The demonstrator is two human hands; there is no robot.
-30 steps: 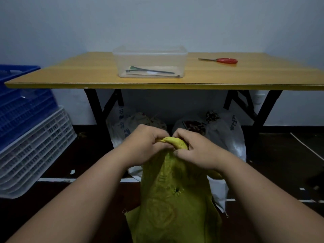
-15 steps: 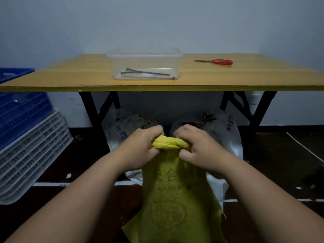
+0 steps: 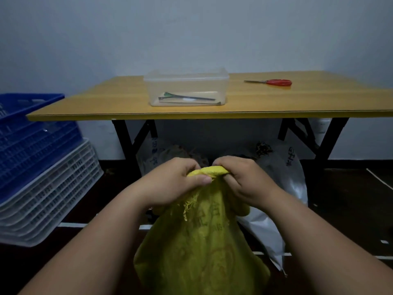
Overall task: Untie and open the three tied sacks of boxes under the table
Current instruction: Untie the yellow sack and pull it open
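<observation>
Head view: my left hand and right hand pinch the yellow sack's bunched neck at 6 o'clock, before the table. I'd tease the knot gently; frayed weave tears.

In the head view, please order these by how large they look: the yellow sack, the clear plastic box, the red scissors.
1. yellow sack, largest, though it is nearest the camera, which enlarges it
2. clear plastic box
3. red scissors, smallest
</observation>
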